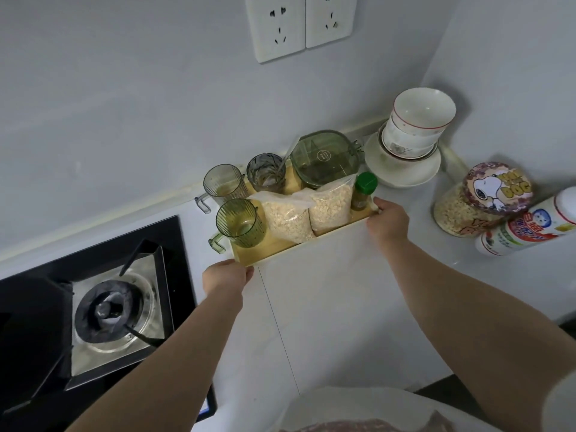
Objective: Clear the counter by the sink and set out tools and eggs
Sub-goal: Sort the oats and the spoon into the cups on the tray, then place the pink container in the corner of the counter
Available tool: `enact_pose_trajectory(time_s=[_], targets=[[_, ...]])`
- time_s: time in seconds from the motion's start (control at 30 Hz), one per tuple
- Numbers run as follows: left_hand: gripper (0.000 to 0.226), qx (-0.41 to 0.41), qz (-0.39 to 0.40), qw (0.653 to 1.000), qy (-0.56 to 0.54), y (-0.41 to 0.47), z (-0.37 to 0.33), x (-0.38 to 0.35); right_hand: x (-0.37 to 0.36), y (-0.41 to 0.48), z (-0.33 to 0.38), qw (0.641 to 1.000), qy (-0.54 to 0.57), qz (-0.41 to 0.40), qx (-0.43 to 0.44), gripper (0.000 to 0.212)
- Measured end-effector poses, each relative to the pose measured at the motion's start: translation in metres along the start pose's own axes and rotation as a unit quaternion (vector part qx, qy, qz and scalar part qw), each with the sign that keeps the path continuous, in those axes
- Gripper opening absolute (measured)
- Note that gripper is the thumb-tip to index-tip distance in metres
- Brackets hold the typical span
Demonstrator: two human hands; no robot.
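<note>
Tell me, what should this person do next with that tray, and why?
Probably lift the tray straight up and keep it level. The left hand and right hand grip its two ends, and the upright cups and bottle standing on it could tip if it tilts.

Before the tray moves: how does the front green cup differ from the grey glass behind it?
The front green cup is tinted green; the grey glass is smoky grey. The green cup shows a handle at its left; the grey glass shows none. A thin utensil leans in the grey glass; the green cup holds none. Both stand upright on the wooden tray, held at its ends by the left hand and right hand.
</note>
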State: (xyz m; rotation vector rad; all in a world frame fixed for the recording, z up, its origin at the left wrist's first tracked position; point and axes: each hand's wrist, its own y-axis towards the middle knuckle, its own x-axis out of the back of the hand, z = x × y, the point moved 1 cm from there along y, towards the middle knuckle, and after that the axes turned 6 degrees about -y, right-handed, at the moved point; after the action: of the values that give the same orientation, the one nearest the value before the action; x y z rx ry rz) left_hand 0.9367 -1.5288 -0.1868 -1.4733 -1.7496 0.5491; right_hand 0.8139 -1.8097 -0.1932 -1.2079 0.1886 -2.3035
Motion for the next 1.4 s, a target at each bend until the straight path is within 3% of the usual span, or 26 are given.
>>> enact_pose_trajectory(time_s=[0.27, 0.47, 0.63, 0.7, 0.83, 1.0, 1.13, 1.4], targets=[[0.023, 0.001, -0.015, 1.0, -0.017, -0.001, -0.001, -0.005, -0.005, 0.008, 0.001, 1.0, -0.017, -0.007, 0.024, 0.041], [0.024, -0.035, -0.005, 0.998, 0.047, -0.009, -0.001, -0.004, -0.002, 0.007, 0.001, 0.999, -0.03, 0.009, 0.03, 0.044], [0.006, 0.027, 0.016, 0.999, 0.014, -0.022, -0.012, 0.001, 0.002, 0.003, -0.001, 0.997, -0.049, 0.047, 0.036, 0.047], [0.011, 0.025, 0.031, 0.999, -0.006, -0.027, -0.01, 0.005, 0.004, -0.001, -0.001, 0.998, -0.038, 0.049, 0.024, 0.05], [0.016, 0.033, 0.049, 0.997, -0.042, -0.047, -0.002, 0.021, 0.004, -0.026, -0.006, 0.999, 0.019, -0.014, -0.023, 0.048], [0.006, 0.034, 0.113, 0.986, -0.116, -0.081, 0.012, 0.04, -0.008, -0.083, -0.013, 0.984, 0.145, -0.08, -0.061, 0.029], [0.019, 0.049, 0.171, 0.974, -0.137, -0.091, 0.027, 0.061, -0.02, -0.142, -0.006, 0.955, 0.286, -0.004, -0.083, 0.015], [0.019, 0.076, 0.189, 0.95, -0.235, -0.107, 0.048, 0.132, -0.026, -0.261, 0.025, 0.928, 0.347, 0.116, -0.068, 0.011]])
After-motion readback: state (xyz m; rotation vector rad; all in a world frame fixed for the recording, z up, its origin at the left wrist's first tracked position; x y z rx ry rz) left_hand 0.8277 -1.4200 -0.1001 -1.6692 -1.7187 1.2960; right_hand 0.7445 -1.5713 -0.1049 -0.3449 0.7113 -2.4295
